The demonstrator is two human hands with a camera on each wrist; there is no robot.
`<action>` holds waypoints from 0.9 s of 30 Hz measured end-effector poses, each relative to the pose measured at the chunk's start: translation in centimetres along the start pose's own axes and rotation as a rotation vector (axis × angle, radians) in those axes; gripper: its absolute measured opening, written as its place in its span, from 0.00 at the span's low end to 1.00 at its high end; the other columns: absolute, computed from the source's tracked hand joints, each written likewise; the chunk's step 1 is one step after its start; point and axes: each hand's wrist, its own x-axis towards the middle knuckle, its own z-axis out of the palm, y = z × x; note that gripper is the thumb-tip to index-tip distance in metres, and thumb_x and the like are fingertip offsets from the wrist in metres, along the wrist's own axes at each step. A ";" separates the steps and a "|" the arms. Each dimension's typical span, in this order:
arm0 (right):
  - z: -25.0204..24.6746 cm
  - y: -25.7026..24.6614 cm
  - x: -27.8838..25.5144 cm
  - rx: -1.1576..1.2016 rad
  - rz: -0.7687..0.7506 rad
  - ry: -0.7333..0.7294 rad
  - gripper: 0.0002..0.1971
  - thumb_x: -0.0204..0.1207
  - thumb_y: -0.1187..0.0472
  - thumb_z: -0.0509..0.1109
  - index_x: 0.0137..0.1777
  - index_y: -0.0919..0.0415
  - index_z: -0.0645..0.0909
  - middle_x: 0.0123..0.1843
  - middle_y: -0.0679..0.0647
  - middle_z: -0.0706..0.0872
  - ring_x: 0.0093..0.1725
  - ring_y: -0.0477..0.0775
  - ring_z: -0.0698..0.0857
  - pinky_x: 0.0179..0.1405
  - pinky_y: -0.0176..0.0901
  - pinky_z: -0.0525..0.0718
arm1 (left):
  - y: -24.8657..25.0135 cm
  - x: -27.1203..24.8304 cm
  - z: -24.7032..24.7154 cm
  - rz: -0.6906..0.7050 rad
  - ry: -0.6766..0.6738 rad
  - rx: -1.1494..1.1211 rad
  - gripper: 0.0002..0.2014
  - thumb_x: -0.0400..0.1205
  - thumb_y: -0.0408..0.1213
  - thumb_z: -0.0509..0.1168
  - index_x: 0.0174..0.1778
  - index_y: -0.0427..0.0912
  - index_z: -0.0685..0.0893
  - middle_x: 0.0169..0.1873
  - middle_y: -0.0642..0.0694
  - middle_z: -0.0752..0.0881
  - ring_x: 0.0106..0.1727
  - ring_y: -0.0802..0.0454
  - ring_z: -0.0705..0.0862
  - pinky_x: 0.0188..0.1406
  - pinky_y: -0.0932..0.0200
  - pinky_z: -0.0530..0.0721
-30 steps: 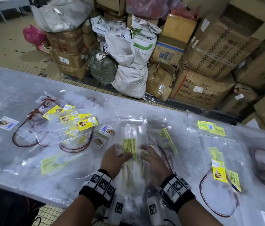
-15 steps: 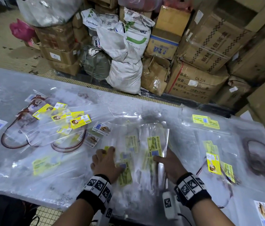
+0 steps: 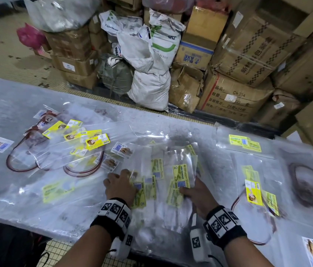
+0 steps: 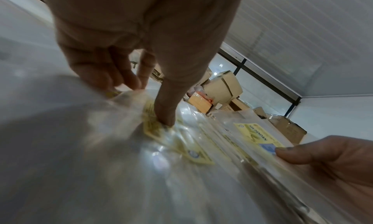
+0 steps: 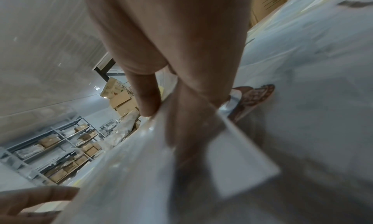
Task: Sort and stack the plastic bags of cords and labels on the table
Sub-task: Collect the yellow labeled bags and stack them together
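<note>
A loose pile of clear plastic bags with yellow-green labels lies near the front edge of the surface, straight before the person. On its right side one bag bearing a yellow "KEK PANDAN" label lies uppermost, tilted a little above the rest.

The right hand has its grip clamped on that bag: the right wrist view shows the thumb on top and the fingers under the clear film, pinching it. The left hand rests on the left part of the pile, its fingers bent down; the left wrist view shows one fingertip pressing a yellow label flat, with the grip closed round nothing.

To the left lies a second heap of bags with dark red cords and bright yellow labels. To the right are more bags with a cord loop and yellow labels, and farther back a flat bag with two yellow labels.

Beyond the surface stand cardboard boxes and white sacks on a tiled floor.
</note>
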 end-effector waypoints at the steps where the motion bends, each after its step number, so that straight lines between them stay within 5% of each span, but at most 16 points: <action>1: 0.1 0.0 0.0 -0.005 0.002 -0.003 0.20 0.77 0.78 0.70 0.65 0.59 0.80 0.56 0.58 0.92 0.57 0.61 0.91 0.64 0.67 0.85 | 0.0 -0.1 0.0 0.006 0.009 -0.002 0.25 0.77 0.45 0.71 0.70 0.56 0.72 0.68 0.41 0.68 0.69 0.38 0.66 0.65 0.45 0.75; 4: 0.4 -0.4 -0.3 -0.007 0.009 -0.010 0.19 0.77 0.77 0.70 0.64 0.59 0.81 0.55 0.58 0.92 0.56 0.61 0.91 0.63 0.68 0.85 | 0.0 -0.1 -0.2 0.059 0.033 0.002 0.24 0.79 0.41 0.68 0.69 0.60 0.72 0.66 0.46 0.76 0.68 0.39 0.69 0.64 0.45 0.74; 8: 0.6 -0.8 -0.7 -0.018 -0.015 -0.020 0.18 0.77 0.78 0.70 0.60 0.58 0.83 0.54 0.58 0.93 0.55 0.61 0.91 0.63 0.67 0.85 | 0.0 0.2 -0.8 0.081 0.116 -0.295 0.26 0.73 0.35 0.76 0.65 0.54 0.77 0.44 0.53 0.83 0.54 0.48 0.81 0.55 0.53 0.78; 10: 0.8 -1.0 -0.7 -0.037 -0.043 -0.011 0.18 0.77 0.78 0.70 0.60 0.57 0.83 0.55 0.58 0.92 0.57 0.61 0.91 0.65 0.66 0.84 | 0.3 0.0 -1.1 0.164 0.063 -0.591 0.18 0.71 0.33 0.79 0.54 0.50 0.84 0.37 0.54 0.85 0.40 0.56 0.84 0.45 0.60 0.84; 12: 1.2 -1.2 -0.8 -0.044 -0.075 -0.006 0.19 0.76 0.78 0.70 0.61 0.56 0.83 0.56 0.58 0.92 0.58 0.60 0.90 0.66 0.63 0.84 | 0.8 -0.3 -1.3 0.213 0.000 -0.779 0.13 0.70 0.33 0.80 0.44 0.53 0.87 0.34 0.55 0.90 0.35 0.61 0.86 0.43 0.55 0.88; 16: 2.5 -2.1 -0.8 0.009 -0.077 -0.021 0.23 0.78 0.75 0.70 0.70 0.58 0.80 0.59 0.55 0.91 0.61 0.59 0.89 0.66 0.61 0.85 | 2.6 -1.2 -1.5 0.197 -0.174 -1.099 0.08 0.78 0.22 0.71 0.47 0.39 0.85 0.34 0.42 0.89 0.31 0.50 0.87 0.29 0.58 0.85; 19: 3.7 -3.2 -1.3 0.143 -0.039 -0.094 0.23 0.79 0.73 0.68 0.73 0.59 0.78 0.62 0.60 0.90 0.60 0.61 0.90 0.61 0.61 0.87 | 3.5 -1.5 -0.6 0.236 -0.155 -1.034 0.08 0.78 0.24 0.72 0.50 0.37 0.83 0.36 0.44 0.89 0.33 0.56 0.87 0.32 0.60 0.85; 21: 4.4 -3.6 -1.7 0.251 0.005 -0.075 0.16 0.81 0.66 0.68 0.69 0.60 0.82 0.61 0.63 0.90 0.57 0.62 0.91 0.53 0.57 0.90 | 3.9 -1.5 0.4 0.236 -0.099 -0.901 0.10 0.78 0.33 0.74 0.52 0.47 0.82 0.42 0.45 0.85 0.39 0.55 0.86 0.34 0.64 0.83; 24: 5.0 -3.3 -1.6 0.214 0.012 0.019 0.27 0.76 0.38 0.72 0.70 0.52 0.81 0.67 0.57 0.87 0.67 0.61 0.86 0.69 0.65 0.82 | 4.6 -1.7 1.4 0.185 -0.099 -0.903 0.21 0.77 0.40 0.76 0.61 0.57 0.75 0.49 0.43 0.84 0.46 0.49 0.86 0.38 0.57 0.85; 25: 5.1 -3.3 -1.6 0.171 -0.010 0.007 0.27 0.77 0.39 0.72 0.72 0.51 0.80 0.67 0.56 0.87 0.69 0.62 0.85 0.70 0.66 0.81 | 4.8 -1.8 1.7 0.190 -0.104 -0.900 0.24 0.76 0.39 0.76 0.63 0.57 0.74 0.48 0.43 0.85 0.46 0.50 0.86 0.38 0.57 0.85; 27: 5.1 -3.4 -2.0 0.135 -0.046 -0.035 0.17 0.83 0.59 0.70 0.71 0.55 0.79 0.63 0.59 0.89 0.63 0.64 0.88 0.63 0.65 0.85 | 4.7 -1.9 2.1 0.213 -0.124 -0.877 0.26 0.76 0.38 0.76 0.66 0.57 0.74 0.49 0.43 0.86 0.46 0.52 0.86 0.38 0.61 0.86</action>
